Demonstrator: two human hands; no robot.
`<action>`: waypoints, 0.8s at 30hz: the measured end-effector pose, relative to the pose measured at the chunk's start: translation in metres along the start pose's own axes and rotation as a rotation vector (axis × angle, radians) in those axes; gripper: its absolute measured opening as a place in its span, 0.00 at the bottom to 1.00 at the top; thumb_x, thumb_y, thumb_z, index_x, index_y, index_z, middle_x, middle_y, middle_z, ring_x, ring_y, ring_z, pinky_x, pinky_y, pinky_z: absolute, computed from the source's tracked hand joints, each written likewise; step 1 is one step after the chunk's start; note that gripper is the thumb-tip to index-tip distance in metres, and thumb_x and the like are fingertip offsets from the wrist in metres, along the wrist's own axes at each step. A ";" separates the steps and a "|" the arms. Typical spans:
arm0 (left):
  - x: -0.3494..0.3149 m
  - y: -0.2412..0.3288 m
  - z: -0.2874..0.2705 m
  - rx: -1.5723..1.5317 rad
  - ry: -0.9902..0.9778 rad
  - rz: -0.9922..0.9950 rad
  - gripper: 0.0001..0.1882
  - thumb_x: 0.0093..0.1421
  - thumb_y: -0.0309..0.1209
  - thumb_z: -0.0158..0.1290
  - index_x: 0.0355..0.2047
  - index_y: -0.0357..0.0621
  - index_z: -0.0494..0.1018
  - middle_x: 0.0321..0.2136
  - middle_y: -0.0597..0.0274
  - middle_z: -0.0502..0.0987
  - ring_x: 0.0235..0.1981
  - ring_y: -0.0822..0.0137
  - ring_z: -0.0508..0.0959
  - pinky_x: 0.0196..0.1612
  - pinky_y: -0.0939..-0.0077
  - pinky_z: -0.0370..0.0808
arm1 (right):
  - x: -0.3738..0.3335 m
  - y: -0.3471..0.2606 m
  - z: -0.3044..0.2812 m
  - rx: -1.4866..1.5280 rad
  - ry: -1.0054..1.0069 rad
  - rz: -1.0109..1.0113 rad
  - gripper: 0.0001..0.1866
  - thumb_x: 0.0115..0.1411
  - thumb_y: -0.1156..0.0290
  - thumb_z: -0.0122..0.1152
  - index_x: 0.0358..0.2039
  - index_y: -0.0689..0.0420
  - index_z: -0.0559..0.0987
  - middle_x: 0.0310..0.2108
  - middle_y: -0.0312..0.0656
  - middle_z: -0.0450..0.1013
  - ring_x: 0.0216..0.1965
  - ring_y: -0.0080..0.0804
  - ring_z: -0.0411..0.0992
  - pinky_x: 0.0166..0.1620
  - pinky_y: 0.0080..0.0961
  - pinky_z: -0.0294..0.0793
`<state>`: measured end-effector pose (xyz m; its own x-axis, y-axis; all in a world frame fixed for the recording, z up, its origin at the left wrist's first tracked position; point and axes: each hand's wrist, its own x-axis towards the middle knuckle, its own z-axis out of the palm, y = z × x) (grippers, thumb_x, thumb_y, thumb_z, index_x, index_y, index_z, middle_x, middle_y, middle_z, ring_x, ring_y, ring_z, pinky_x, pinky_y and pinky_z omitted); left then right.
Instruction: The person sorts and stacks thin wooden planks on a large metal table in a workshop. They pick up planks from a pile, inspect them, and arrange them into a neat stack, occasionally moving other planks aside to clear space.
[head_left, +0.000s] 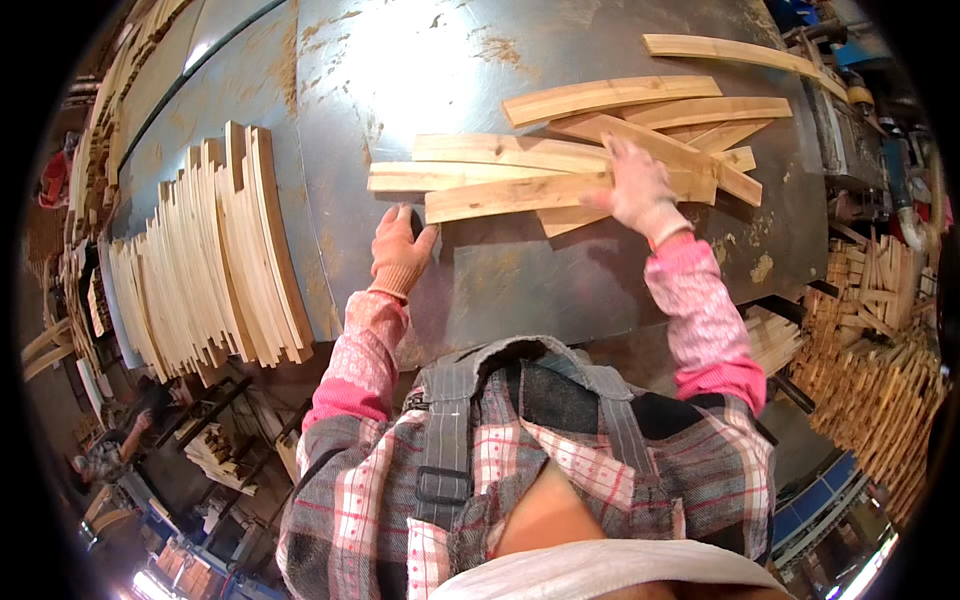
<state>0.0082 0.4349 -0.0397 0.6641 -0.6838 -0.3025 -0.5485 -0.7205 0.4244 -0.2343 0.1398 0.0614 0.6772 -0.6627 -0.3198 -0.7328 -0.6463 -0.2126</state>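
Left hand (398,248) loose beside wood strips (510,197), right hand (641,190) on top, can't tell if it grips, gray bench (540,285), wood row (205,265) at left

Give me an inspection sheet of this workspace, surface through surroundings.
Surface: metal table, brownish marks and a bright glare patch.
Job's things: loose wooden slats overlap in a heap; a row of slats lies close-packed at left.
Clutter: single slat apart at far right.
Grip: left hand by the heap's left end, contact unclear; right hand on the heap, grasp unclear.
Cables: nothing clearly seen.
Surroundings: stacked wood at right.
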 end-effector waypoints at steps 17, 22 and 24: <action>-0.094 -0.073 -0.030 -0.552 -0.135 -0.007 0.24 0.63 0.44 0.62 0.49 0.36 0.75 0.43 0.53 0.82 0.47 0.56 0.82 0.50 0.62 0.77 | -0.038 -0.068 0.082 -0.171 -0.089 -0.018 0.24 0.56 0.63 0.63 0.52 0.55 0.74 0.46 0.53 0.80 0.49 0.53 0.80 0.50 0.48 0.79; -0.067 -0.025 -0.038 -0.787 -0.071 -0.225 0.28 0.58 0.43 0.65 0.48 0.34 0.71 0.40 0.48 0.81 0.43 0.51 0.83 0.47 0.60 0.79 | -0.070 -0.191 0.117 0.740 -0.468 -0.078 0.26 0.50 0.61 0.71 0.48 0.61 0.80 0.40 0.56 0.81 0.45 0.54 0.81 0.48 0.44 0.80; -0.041 -0.011 -0.031 -0.578 0.067 -0.319 0.34 0.52 0.46 0.69 0.48 0.32 0.69 0.37 0.46 0.80 0.43 0.48 0.83 0.47 0.58 0.79 | -0.081 -0.222 0.126 0.677 -0.398 -0.083 0.29 0.52 0.60 0.72 0.52 0.61 0.78 0.45 0.60 0.80 0.50 0.53 0.79 0.53 0.45 0.78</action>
<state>0.0026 0.4738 -0.0058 0.7894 -0.4247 -0.4432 0.0290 -0.6955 0.7180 -0.1349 0.3847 0.0182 0.7505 -0.3542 -0.5579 -0.6484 -0.2315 -0.7253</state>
